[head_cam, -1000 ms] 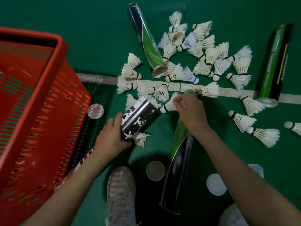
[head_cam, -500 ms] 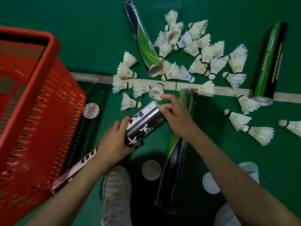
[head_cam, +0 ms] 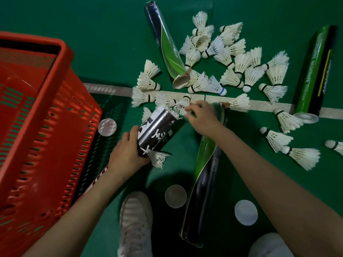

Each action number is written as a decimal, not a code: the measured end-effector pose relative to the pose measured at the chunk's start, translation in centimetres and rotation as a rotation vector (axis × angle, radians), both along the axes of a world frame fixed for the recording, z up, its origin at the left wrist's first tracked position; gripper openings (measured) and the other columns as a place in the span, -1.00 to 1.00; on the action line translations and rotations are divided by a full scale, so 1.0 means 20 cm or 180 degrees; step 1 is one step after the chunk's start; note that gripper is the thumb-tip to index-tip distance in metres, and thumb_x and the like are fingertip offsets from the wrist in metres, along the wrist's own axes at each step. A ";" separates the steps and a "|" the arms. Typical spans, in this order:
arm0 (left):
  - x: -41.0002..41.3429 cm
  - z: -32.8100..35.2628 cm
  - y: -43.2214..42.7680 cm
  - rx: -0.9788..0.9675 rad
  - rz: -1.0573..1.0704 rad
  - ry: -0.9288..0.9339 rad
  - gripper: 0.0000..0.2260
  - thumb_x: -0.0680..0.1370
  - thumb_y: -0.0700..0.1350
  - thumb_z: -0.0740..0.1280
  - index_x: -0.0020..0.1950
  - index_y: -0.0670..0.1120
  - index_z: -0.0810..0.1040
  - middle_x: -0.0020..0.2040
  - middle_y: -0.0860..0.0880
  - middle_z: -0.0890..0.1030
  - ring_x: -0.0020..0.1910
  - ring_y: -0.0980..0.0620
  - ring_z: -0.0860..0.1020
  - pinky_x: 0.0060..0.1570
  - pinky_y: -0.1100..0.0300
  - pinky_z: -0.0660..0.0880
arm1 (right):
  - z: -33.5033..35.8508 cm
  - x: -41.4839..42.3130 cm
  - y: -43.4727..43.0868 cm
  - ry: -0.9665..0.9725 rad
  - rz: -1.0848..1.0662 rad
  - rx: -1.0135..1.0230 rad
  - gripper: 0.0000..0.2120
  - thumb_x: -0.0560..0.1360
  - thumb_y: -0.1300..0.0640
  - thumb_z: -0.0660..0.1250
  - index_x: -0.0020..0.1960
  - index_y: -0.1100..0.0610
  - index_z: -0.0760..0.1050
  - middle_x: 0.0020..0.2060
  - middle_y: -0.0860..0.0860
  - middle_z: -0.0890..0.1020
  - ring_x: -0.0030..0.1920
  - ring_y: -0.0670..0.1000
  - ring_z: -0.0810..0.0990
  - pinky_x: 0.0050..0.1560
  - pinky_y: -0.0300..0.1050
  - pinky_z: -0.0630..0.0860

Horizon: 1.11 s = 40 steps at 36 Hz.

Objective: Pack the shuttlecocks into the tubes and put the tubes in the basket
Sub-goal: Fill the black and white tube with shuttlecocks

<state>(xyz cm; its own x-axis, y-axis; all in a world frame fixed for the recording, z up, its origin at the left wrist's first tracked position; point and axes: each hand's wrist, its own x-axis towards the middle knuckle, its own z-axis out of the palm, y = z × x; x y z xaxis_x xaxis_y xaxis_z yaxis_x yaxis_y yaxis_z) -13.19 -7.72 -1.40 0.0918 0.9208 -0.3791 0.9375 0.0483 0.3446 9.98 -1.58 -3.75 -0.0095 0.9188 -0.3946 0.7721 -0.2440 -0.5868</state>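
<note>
Hands: left hand [head_cam: 128, 154] grips the black tube [head_cam: 157, 130]; right hand [head_cam: 202, 117] pinches a shuttlecock [head_cam: 181, 108] at its mouth.
Progress: early, I'd say; no tube shows in the red basket [head_cam: 61, 58] yet.
Tubes: four, with three green tubes [head_cam: 202, 191] lying on the floor [head_cam: 92, 25].
Loose shuttlecocks [head_cam: 239, 62]: roughly thirty.
Caps [head_cam: 175, 198]: three.

Green court floor [head_cam: 92, 19] with a white line [head_cam: 259, 104] across it, red basket [head_cam: 61, 58] on the left, loose shuttlecocks [head_cam: 241, 62] scattered everywhere, a few tubes [head_cam: 313, 71] lying flat, round lids [head_cam: 246, 212] dotted about.
</note>
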 end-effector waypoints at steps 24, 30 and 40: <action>0.19 0.07 0.01 -0.0089 -0.0560 -0.0198 -0.07 0.27 -0.03 0.55 0.49 0.03 0.06 0.29 -0.08 0.35 0.17 -0.16 0.45 0.05 -0.01 0.47 | 0.24 0.25 -0.23 0.1421 -0.1372 0.0734 -0.92 0.54 0.04 0.29 -0.11 0.01 0.49 0.00 0.11 0.47 -0.03 -0.05 0.47 0.01 -0.25 0.38; 0.25 0.10 -0.03 -0.0016 -0.0799 -0.0274 -0.09 0.30 -0.02 0.53 0.49 0.07 0.04 0.27 -0.04 0.35 0.17 -0.11 0.44 0.06 -0.01 0.47 | 0.29 0.28 -0.35 0.1838 -0.1091 0.0278 -0.80 0.61 0.09 0.18 -0.08 0.08 0.55 -0.02 0.16 0.60 -0.02 0.01 0.52 0.07 -0.09 0.39; 0.40 0.13 -0.08 0.0108 -0.1002 -0.0209 -0.12 0.31 -0.01 0.52 0.48 0.05 0.07 0.24 -0.04 0.37 0.16 -0.12 0.44 0.03 0.02 0.46 | 0.39 0.27 -0.54 0.2300 -0.1017 -0.0082 -0.60 0.57 -0.15 -0.11 0.15 -0.12 0.46 0.05 -0.38 0.53 0.07 -0.50 0.43 0.05 -0.64 0.19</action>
